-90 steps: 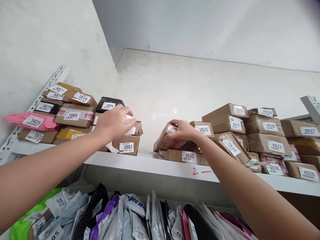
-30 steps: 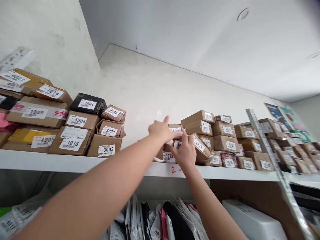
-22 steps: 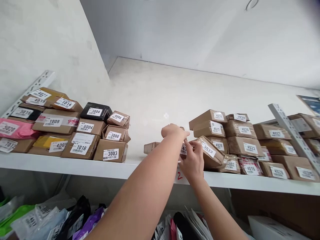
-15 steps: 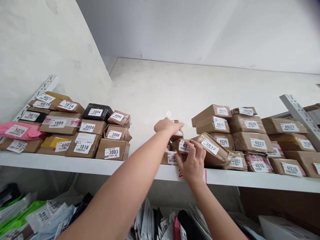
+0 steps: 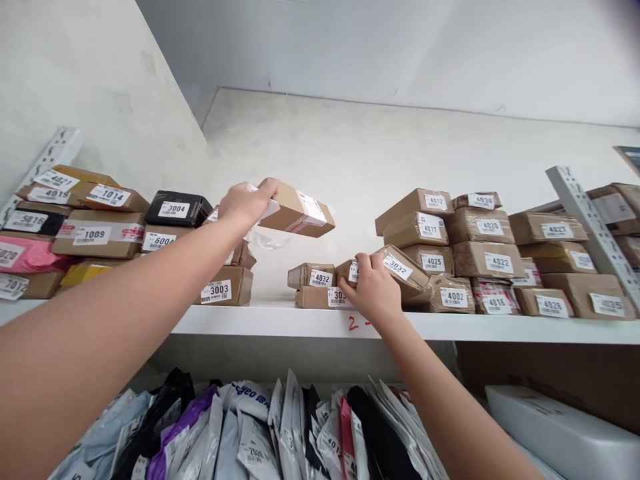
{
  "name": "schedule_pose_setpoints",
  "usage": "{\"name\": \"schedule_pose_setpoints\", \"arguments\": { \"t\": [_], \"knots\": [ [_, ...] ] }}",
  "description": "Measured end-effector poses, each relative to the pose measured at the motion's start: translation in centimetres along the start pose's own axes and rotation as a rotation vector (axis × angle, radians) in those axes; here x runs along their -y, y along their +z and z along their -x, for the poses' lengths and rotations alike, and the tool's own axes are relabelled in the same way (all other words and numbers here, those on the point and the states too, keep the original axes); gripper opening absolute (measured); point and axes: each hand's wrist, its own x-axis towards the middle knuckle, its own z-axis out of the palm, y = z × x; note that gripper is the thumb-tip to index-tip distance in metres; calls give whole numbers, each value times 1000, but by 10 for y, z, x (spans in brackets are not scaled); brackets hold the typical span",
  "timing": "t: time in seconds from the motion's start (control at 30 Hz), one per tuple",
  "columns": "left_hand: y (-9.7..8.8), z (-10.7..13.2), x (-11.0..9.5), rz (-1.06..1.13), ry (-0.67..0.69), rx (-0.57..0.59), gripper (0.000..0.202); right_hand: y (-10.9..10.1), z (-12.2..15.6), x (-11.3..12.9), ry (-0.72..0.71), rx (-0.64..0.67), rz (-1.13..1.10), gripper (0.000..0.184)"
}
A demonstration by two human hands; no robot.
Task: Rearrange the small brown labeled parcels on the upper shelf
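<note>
My left hand [image 5: 249,207] is closed on the end of a cardboard box [image 5: 299,210], held in the air above the shelf. Thin white paper or plastic shows around that hand too. On the shelf, my right hand [image 5: 374,291] grips the front of a small cardboard box [image 5: 345,270], its label partly hidden by the fingers. Under and left of it lie a box labelled 4032 [image 5: 312,275] and a flat box [image 5: 316,298]. A tilted box labelled 3032 [image 5: 407,272] leans just right of my right hand.
The white shelf [image 5: 280,321] carries stacked labelled boxes on both sides, among them a black box [image 5: 177,208]. Slotted metal posts [image 5: 590,230] stand near the ends. Bagged parcels [image 5: 255,440] fill the level below, with a white foam box [image 5: 560,427] at right.
My left hand has lifted a box off the middle stack and carried it up and left. My right hand stays at the small box. The view has shifted slightly.
</note>
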Motion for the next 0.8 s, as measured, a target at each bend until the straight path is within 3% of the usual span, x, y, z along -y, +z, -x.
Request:
{"name": "schedule_pose_setpoints", "arguments": {
  "t": [0.1,0.2,0.43,0.8],
  "knots": [
    [-9,7,2,143,-133,-123,37,0,5,0,25,21,-18,60],
    [-11,10,1,147,-176,-176,32,1,7,-1,63,63,-80,66],
    [-13,19,-6,96,-136,-190,38,9,5,-9,-56,63,-219,48],
    [-39,22,2,17,-132,-210,36,6,8,24,-30,20,-227,47]
  ]
}}
